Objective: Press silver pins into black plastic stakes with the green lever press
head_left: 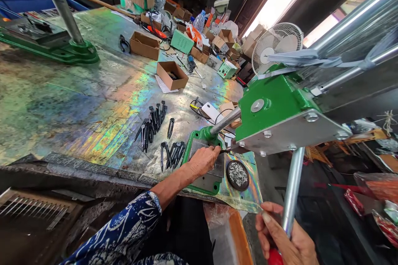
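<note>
My left hand (204,161) rests on the metal plate of the green press base (199,188). Its fingers are closed around a dark slim piece (224,150), mostly hidden, beneath the green press head (273,112). My right hand (287,234) is curled round the lower end of the steel press lever (294,190); a red knob (275,257) shows under the palm. Right of the base lies a round dark dish (229,174) full of small silvery metal pieces (239,173). Black pen-like pieces (151,124) lie in loose groups left of the base, with a pair (171,128) apart from them.
A small open cardboard box (172,75) and another box (144,45) stand farther back, near black-handled pliers (124,44). Cables surround a white flat device (212,112). A second green press base (83,52) is at left. A white fan (276,47) stands behind the press.
</note>
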### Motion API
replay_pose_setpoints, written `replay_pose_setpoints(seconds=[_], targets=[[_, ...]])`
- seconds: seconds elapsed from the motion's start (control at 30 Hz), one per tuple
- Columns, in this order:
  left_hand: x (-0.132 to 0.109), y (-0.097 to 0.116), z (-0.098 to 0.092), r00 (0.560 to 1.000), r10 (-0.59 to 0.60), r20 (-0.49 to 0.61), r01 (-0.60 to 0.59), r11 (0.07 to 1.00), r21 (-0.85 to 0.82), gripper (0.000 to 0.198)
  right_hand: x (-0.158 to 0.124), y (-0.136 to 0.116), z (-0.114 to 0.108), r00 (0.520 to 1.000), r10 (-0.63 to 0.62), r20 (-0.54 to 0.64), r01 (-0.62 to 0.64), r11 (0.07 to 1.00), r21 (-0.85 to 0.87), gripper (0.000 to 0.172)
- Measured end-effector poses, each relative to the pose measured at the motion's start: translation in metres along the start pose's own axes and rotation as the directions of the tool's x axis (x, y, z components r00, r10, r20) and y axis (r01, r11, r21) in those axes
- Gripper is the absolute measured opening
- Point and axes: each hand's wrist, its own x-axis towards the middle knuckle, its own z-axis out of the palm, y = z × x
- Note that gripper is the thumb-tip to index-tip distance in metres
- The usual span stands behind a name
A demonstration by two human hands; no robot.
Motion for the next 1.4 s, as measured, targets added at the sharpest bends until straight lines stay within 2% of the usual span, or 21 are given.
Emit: replay_pose_setpoints(seconds=[0.1, 0.2, 0.4, 0.53, 0.63, 0.77, 1.0, 1.1, 1.33, 1.4], targets=[[-0.001, 0.001, -0.001, 1.000, -0.010, 0.015, 0.010, 1.000, 0.004, 0.037, 0.007, 0.002, 0.015, 0.998, -0.054, -0.043, 0.055, 0.998, 0.030, 0.052], [-0.001, 0.001, -0.001, 1.000, -0.022, 0.017, 0.022, 1.000, -0.004, 0.036, 0.011, 0.001, 0.024, 0.998, -0.047, -0.036, 0.048, 0.998, 0.039, 0.049], [-0.002, 0.001, -0.003, 1.000, -0.012, 0.004, 0.012, 1.000, -0.010, 0.033, 0.016, 0.010, 0.021, 0.994, -0.082, -0.069, 0.084, 0.996, 0.040, 0.052], [-0.002, 0.002, -0.003, 1.000, -0.025, 0.014, 0.026, 0.999, -0.023, 0.028, 0.022, 0.018, 0.018, 0.992, -0.087, -0.092, 0.085, 0.996, -0.029, 0.055], [-0.003, 0.003, 0.001, 0.999, -0.038, 0.019, 0.038, 0.999, -0.030, 0.026, 0.030, 0.021, 0.025, 0.980, -0.134, -0.146, 0.125, 0.990, -0.068, 0.050], [-0.003, 0.004, 0.006, 0.997, -0.071, 0.010, 0.071, 0.997, 0.011, 0.028, 0.038, 0.027, 0.038, 0.946, -0.222, -0.237, 0.226, 0.974, -0.010, 0.045], [-0.003, 0.006, 0.001, 0.997, -0.073, 0.008, 0.072, 0.996, 0.061, 0.032, 0.037, 0.025, 0.039, 0.968, -0.162, -0.194, 0.189, 0.973, 0.133, 0.051], [-0.005, 0.009, -0.001, 0.996, -0.086, -0.003, 0.086, 0.993, 0.077, 0.034, 0.034, 0.022, 0.037, 0.971, -0.171, -0.164, 0.194, 0.972, 0.132, 0.053], [-0.004, 0.011, 0.000, 0.991, -0.134, 0.005, 0.133, 0.990, 0.052, 0.032, 0.021, 0.016, 0.024, 0.988, -0.107, -0.113, 0.118, 0.989, 0.092, 0.057], [-0.003, 0.011, 0.002, 0.992, -0.125, 0.003, 0.125, 0.991, 0.045, 0.030, 0.023, 0.017, 0.028, 0.982, -0.112, -0.152, 0.130, 0.985, 0.115, 0.057]])
